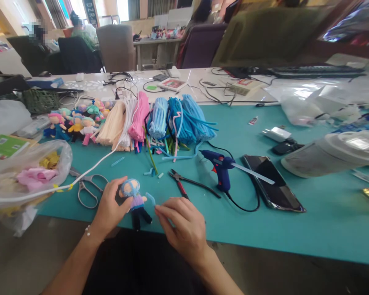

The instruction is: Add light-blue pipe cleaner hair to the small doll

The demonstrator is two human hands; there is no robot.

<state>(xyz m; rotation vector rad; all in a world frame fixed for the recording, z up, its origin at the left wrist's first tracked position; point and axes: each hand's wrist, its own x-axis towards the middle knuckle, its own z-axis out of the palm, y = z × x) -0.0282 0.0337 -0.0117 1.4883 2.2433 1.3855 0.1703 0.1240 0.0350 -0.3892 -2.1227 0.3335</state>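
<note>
My left hand (112, 207) is closed on a small doll (137, 201) at the table's front edge. The doll has light blue strands round its head, a purple and blue top and black legs. Just to its right, my right hand (184, 225) pinches the end of a short light blue pipe cleaner (150, 198) between thumb and fingers. Pliers with a red handle (181, 186) lie beyond my right hand. Grey-handled scissors (88, 188) rest left of my left hand.
Bundles of pipe cleaners (160, 119) and a pile of dolls (76, 121) stand at the back. Rightward are a blue glue gun (223, 172) with its cable, a phone (272, 184) and a large cup (329, 155). A white cable (94, 166) crosses the left side beside a plastic bag (66, 157).
</note>
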